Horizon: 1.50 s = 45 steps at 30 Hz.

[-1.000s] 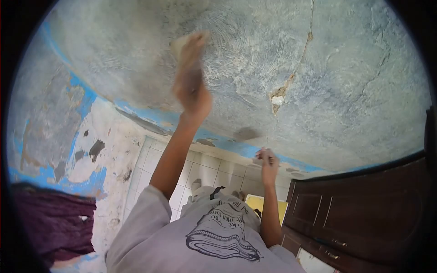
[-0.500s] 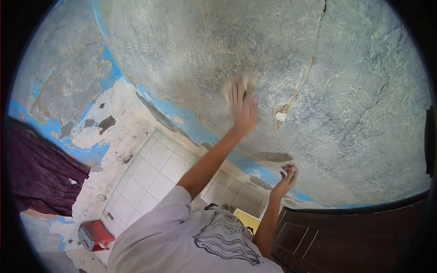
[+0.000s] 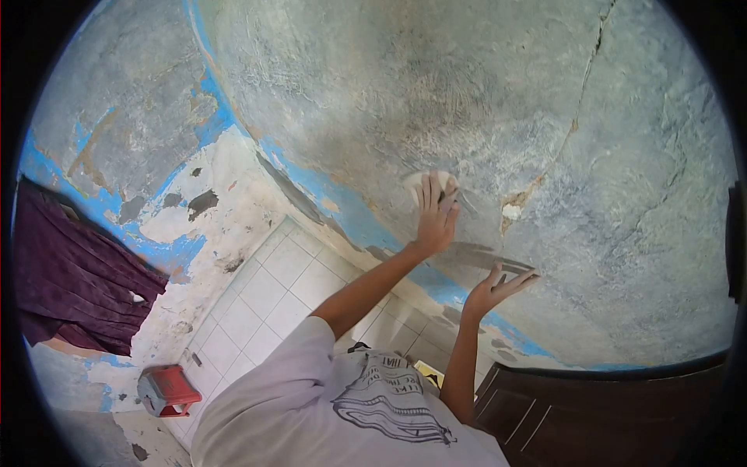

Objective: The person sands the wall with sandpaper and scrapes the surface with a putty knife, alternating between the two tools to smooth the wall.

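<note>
My left hand [image 3: 437, 218] is raised against the grey, rough plaster wall [image 3: 373, 86]. Its fingers press a pale, rounded flat piece [image 3: 413, 187] to the surface; I cannot tell whether it is a sponge or sanding sheet. Lower and to the right, my right hand [image 3: 498, 293] holds nothing. Its fingers stretch out toward the wall, thumb apart, with the fingertips right at a dark smooth patch [image 3: 486, 255]. Between and above the hands, a chipped hole [image 3: 512, 211] shows white at the lower end of a long crack.
Blue paint strips [image 3: 342, 212] run along the wall's lower part. Below lies a white tiled floor [image 3: 264, 300]. A red and grey plastic stool [image 3: 170, 391] stands at lower left, under a purple curtain [image 3: 78, 272]. A dark brown door [image 3: 607, 420] fills the lower right.
My left hand has slid down the wall with the pale piece. My right hand's curled fingers have straightened and reached toward the wall. The view has shifted slightly.
</note>
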Available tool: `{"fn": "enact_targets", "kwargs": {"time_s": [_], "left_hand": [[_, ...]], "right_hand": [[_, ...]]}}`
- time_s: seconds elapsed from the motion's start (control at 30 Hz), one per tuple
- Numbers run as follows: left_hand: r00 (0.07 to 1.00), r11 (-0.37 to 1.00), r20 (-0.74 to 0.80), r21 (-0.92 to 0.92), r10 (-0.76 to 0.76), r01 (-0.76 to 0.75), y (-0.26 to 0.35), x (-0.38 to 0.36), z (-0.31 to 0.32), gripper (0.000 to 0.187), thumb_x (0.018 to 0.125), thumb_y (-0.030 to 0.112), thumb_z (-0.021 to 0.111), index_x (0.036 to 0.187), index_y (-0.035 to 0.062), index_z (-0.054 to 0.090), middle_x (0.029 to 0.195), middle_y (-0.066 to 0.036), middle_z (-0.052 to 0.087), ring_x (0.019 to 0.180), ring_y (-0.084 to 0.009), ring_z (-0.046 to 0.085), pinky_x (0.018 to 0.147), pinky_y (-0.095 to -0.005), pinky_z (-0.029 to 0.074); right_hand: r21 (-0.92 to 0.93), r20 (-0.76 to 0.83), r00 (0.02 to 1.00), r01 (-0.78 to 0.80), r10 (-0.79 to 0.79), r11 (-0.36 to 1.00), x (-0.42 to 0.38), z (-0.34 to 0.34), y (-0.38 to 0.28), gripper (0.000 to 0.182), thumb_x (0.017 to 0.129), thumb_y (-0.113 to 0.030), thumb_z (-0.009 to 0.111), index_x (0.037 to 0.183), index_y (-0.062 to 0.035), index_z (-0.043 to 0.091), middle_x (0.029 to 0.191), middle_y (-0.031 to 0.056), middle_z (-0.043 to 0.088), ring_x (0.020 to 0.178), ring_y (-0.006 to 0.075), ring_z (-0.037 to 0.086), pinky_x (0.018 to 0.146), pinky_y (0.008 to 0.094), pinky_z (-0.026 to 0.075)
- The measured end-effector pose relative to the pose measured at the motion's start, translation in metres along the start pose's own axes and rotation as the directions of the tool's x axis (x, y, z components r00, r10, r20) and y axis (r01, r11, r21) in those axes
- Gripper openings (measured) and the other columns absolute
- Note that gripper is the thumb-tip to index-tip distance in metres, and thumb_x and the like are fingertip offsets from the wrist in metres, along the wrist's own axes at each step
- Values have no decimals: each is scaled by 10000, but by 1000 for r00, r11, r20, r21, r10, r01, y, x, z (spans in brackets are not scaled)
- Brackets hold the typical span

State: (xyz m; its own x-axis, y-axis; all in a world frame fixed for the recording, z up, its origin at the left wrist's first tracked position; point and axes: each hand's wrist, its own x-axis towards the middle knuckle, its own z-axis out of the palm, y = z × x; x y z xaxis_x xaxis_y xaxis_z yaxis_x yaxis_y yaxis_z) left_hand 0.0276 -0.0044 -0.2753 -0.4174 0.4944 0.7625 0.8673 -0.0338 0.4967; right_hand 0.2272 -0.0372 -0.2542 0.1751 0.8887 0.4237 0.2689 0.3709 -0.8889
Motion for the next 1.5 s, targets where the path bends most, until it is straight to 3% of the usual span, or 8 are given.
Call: {"fn": "enact_targets", "kwargs": {"time_s": [0.27, 0.5, 0.63, 0.8, 0.97, 1.2, 1.33, 1.5], "left_hand": [[920, 979, -376, -118, 114, -169, 45, 199, -123, 618, 1128, 384, 261, 1641, 40, 233, 1708, -280, 53, 1568, -503, 29, 1232, -649, 30], [917, 881, -119, -349, -380, 319, 30, -4, 2, 722, 1112, 546, 176, 1661, 77, 183, 1721, -244, -30, 1580, -455, -71, 1239, -629, -14], [936, 936, -209, -274, -283, 222, 13, 64, -46, 802, 1066, 660, 112, 1671, 137, 172, 1728, -214, -51, 1587, -428, -75, 1241, -620, -40], [910, 983, -409, -183, -74, -2, -18, 225, -164, 673, 1120, 524, 173, 1663, 128, 202, 1728, -221, -12, 1584, -444, -34, 1241, -632, 0], [925, 994, -377, -105, -41, 1, -53, 204, -158, 584, 1140, 388, 262, 1659, 122, 225, 1727, -228, 8, 1581, -462, 9, 1242, -625, 3], [927, 936, -192, -210, -322, 282, -98, 72, -110, 606, 1136, 383, 298, 1649, 66, 243, 1728, -227, 25, 1582, -464, -2, 1246, -620, 21], [915, 970, -354, -212, -193, 122, -139, 179, -180, 715, 1107, 563, 237, 1655, 105, 236, 1728, -223, 41, 1593, -419, 0, 1261, -575, 0], [927, 994, -375, -105, -15, -26, -171, 252, -245, 598, 1134, 424, 283, 1654, 131, 265, 1732, -186, 93, 1589, -425, 62, 1249, -619, 57]], "right_hand": [[94, 47, 999, -11, 7, 995, -9, 5, 10, 783, 1087, -274, 513, 1667, -82, 24, 1726, 188, -100, 1594, 389, -30, 1229, 553, 302], [109, 192, 981, -21, -1, 994, -27, 10, 7, 763, 1096, -278, 482, 1668, -90, 13, 1729, 172, -112, 1595, 387, -8, 1229, 569, 287], [191, 239, 971, -54, 7, 980, -24, 0, 3, 738, 1111, -267, 455, 1658, -35, 16, 1730, 178, -100, 1604, 340, 9, 1290, 466, 134], [115, 277, 961, -42, 9, 992, -27, 16, 9, 735, 1116, -330, 418, 1665, -75, 1, 1735, 157, -102, 1600, 371, 25, 1231, 530, 288], [170, 314, 949, -88, 31, 981, -55, 50, -13, 746, 1112, -278, 426, 1662, -69, -33, 1735, 168, -95, 1600, 367, 36, 1245, 524, 252], [273, 416, 908, -78, -45, 959, -99, 104, -79, 743, 1107, -220, 425, 1665, -77, -43, 1740, 163, -56, 1604, 339, 44, 1269, 507, 175], [261, 479, 877, -108, -31, 959, -116, 117, -79, 718, 1104, -190, 398, 1665, -71, -34, 1743, 158, -34, 1604, 341, 65, 1270, 490, 171], [257, 495, 869, -156, 9, 954, -139, 156, -93, 702, 1109, -197, 380, 1667, -79, -30, 1745, 145, -28, 1603, 329, 75, 1278, 477, 155]]}}
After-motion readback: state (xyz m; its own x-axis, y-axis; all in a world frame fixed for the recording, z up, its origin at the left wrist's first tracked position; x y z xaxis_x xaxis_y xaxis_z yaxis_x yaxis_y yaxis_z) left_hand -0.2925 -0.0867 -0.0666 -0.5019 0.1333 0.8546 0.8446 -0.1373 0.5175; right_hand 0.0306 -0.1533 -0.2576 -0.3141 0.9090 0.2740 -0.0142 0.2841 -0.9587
